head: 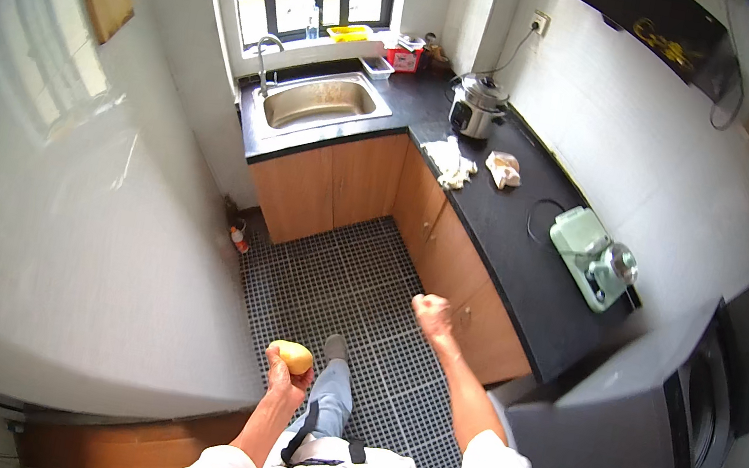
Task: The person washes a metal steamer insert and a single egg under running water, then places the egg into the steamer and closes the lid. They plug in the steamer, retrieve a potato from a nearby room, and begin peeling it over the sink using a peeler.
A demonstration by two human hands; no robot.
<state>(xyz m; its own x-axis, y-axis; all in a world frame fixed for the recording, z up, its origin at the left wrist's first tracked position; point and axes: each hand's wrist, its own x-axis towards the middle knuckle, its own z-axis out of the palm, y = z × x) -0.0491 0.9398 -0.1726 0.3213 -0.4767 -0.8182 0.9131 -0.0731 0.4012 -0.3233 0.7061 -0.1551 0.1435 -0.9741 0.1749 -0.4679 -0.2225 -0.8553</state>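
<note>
A yellow, rounded food item, perhaps a potato or mango [292, 357], is held in my left hand [287, 378] in front of my body, low in the view. My right hand [433, 317] is raised with its fingers curled, near the wooden cabinet doors [456, 248] under the counter. Whether it holds something small cannot be told. On the black countertop [490, 217] lie a crumpled white cloth [452, 163] and a tied plastic bag [504, 170]. A steel electric cooker [476, 108] stands behind them, and a pale green kitchen appliance [592, 259] is at the right.
A steel sink [322, 104] with a faucet [266, 57] is below the window. Yellow and red baskets [403, 59] stand beyond it. A grey front-loading washing machine [614, 449] is at right, a range hood [631, 16] above. An orange-and-white bottle [239, 240] stands on the gridded floor [336, 280] by the left wall.
</note>
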